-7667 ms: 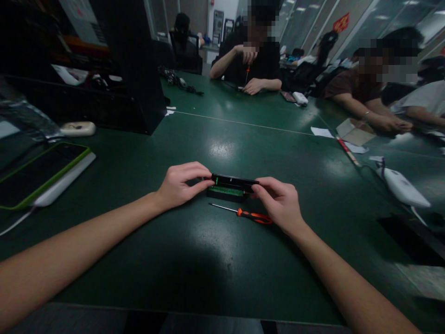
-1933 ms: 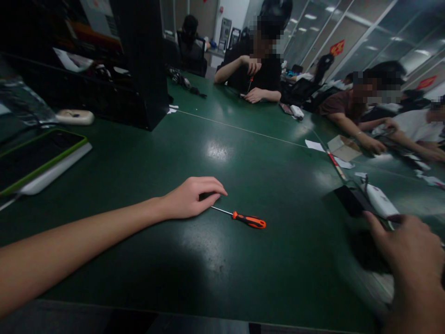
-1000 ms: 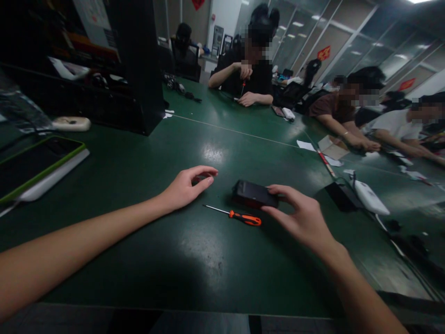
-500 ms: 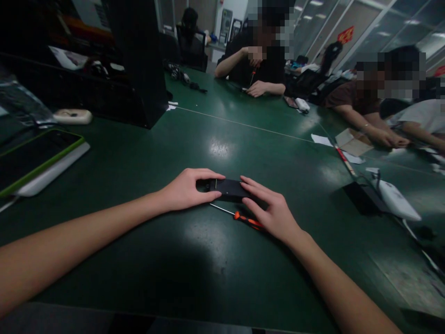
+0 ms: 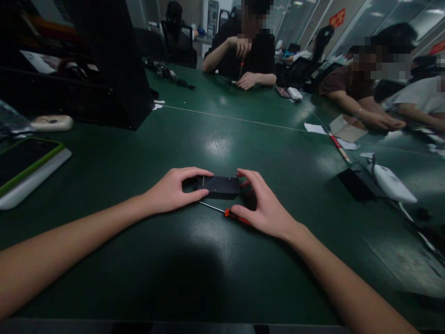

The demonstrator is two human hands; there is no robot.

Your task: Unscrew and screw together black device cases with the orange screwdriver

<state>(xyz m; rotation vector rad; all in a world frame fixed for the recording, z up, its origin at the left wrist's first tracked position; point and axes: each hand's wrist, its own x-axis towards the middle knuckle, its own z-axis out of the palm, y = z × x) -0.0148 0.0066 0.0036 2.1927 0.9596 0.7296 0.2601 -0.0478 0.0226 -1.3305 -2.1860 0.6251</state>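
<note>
A flat black case (image 5: 219,185) lies on the green table (image 5: 222,134) in front of me. My left hand (image 5: 169,190) grips its left end between thumb and forefinger. At the right end my right hand (image 5: 264,207) arches over it, fingers on the far edge and thumb by the near edge. That thumb rests on the orange handle of a small screwdriver (image 5: 222,211), which lies just in front of the case with its shaft pointing left. Most of the handle is hidden under my right hand.
A small black box (image 5: 355,184) and a white device (image 5: 392,176) with a cable lie to the right. A green-edged tablet (image 5: 24,162) and a white mouse (image 5: 52,122) sit left, beside a dark tower (image 5: 111,65). Several people work across the table, near a cardboard box (image 5: 345,128).
My right hand reached far right, brought back the black case and set it down by my left hand. Both hands now close on its ends; the right thumb has come onto the screwdriver.
</note>
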